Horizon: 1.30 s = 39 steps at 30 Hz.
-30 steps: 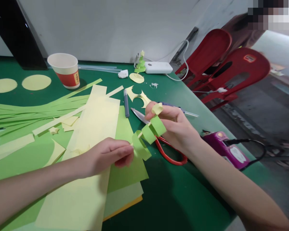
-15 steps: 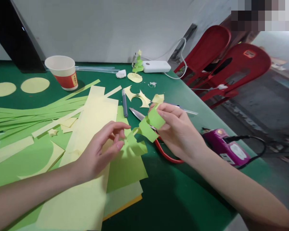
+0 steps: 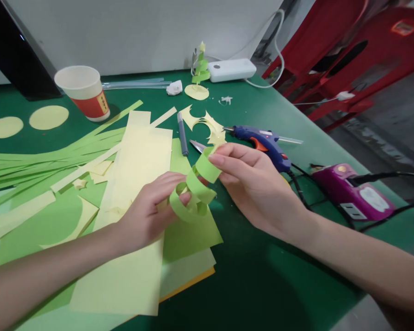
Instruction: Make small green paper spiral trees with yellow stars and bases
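Note:
A curled green paper strip [image 3: 204, 171] hangs in a loose spiral between my hands. My right hand [image 3: 258, 184] pinches its upper end between thumb and fingers, beside a pale yellow paper bit. At the lower coil is my left hand [image 3: 155, 197], its fingers closed on the paper and the thumb tip showing inside the loop. Behind the spiral, scissors [image 3: 196, 146] lie mostly hidden, with one blade tip visible. Beyond my right hand rests a blue glue gun [image 3: 262, 140] with a glue stick in its back.
Green strips [image 3: 55, 158] and yellow paper sheets [image 3: 138, 161] cover the left side. Farther back stand a paper cup [image 3: 84, 94] and a small spiral paper tree [image 3: 200, 71]. A grey pen [image 3: 182, 134], white adapter [image 3: 232, 70] and purple power strip [image 3: 353, 191] lie around; red chairs [image 3: 382, 59] stand right.
My left hand has moved to the right and closed on the spiral's lower coil. The spiral now stands more upright. The view has shifted, bringing the glue gun into sight beyond my right hand.

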### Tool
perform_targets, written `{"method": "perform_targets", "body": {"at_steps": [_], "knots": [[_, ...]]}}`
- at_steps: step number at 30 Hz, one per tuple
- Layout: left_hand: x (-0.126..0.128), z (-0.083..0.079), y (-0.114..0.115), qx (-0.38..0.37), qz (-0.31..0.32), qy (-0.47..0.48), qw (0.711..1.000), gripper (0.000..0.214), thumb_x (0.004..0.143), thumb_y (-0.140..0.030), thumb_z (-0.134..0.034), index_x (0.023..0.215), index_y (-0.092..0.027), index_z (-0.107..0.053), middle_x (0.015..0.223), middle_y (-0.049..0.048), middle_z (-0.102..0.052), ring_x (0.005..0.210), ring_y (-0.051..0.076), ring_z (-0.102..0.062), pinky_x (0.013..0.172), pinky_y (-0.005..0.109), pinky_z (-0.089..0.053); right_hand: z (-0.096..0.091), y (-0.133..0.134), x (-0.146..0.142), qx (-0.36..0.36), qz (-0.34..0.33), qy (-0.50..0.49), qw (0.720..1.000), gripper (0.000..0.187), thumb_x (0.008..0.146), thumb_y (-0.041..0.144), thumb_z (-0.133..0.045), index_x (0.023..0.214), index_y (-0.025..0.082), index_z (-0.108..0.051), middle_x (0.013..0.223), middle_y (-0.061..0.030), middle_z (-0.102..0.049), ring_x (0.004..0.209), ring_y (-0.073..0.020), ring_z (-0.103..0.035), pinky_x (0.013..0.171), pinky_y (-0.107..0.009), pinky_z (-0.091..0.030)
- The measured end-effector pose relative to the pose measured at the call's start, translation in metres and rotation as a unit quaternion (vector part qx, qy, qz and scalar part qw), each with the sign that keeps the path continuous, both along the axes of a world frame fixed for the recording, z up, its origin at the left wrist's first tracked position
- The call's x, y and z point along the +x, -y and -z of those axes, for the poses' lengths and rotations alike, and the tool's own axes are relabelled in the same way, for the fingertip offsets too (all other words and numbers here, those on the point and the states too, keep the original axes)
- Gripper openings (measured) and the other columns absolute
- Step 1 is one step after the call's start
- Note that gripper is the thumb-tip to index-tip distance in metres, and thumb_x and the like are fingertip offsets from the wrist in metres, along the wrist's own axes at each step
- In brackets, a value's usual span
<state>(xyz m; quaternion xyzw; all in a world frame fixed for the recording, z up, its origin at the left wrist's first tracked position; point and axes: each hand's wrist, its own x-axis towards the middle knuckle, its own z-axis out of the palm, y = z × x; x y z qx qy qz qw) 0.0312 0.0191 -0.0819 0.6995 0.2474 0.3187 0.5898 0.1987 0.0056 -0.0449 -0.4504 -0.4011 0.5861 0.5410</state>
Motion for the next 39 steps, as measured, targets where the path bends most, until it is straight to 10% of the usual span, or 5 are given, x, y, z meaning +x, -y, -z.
{"method": "perform_targets", "body": {"at_steps": [11, 39], "knots": [[0.0023, 0.0044, -0.0025, 0.134, -0.022, -0.018, 0.991, 0.027, 0.092, -0.026, -0.04, 0.077, -0.017, -0.06, 0.07, 0.0034, -0.056, 0.073, 0.016, -0.052, 0.076, 0.031, -0.043, 0.0023, 0.0023, -0.0016, -0.026, -0.002, -0.007, 1.0, 0.012, 0.073, 0.02, -0.064, 0.061, 0.018, -0.061, 0.063, 0.0031, -0.056, 0.059, -0.0064, -0.052, 0.057, -0.019, -0.043], [0.0013, 0.0047, -0.001, -0.004, -0.012, -0.015, 1.0, 0.022, 0.087, -0.031, -0.05, 0.09, -0.018, -0.068, 0.091, 0.0079, -0.064, 0.093, 0.025, -0.059, 0.079, 0.038, -0.047, 0.0042, 0.0035, -0.0077, -0.035, 0.003, -0.024, 0.999, 0.012, 0.073, 0.016, -0.063, 0.062, 0.016, -0.058, 0.06, 0.0047, -0.053, 0.053, -0.0034, -0.047, 0.052, -0.016, -0.042]]}}
